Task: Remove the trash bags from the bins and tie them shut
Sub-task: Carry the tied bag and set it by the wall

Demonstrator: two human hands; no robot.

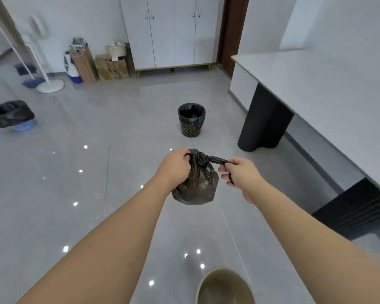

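A small, full black trash bag (198,185) hangs in the air in front of me, its neck twisted into a knot. My left hand (173,165) grips one end of the knot on the left. My right hand (239,172) pulls the other end out to the right. A beige bin (225,286) without a bag stands on the floor below, at the bottom edge. Farther off, a black patterned bin (191,126) holds a black bag. At the far left a blue bin (22,126) is covered by another black bag (11,113).
A long white table (327,88) on black legs fills the right side. White cabinets (169,31) stand at the back wall, with cardboard boxes (110,66), a fan stand (49,85) and a mop at the back left. The floor is glossy grey tile.
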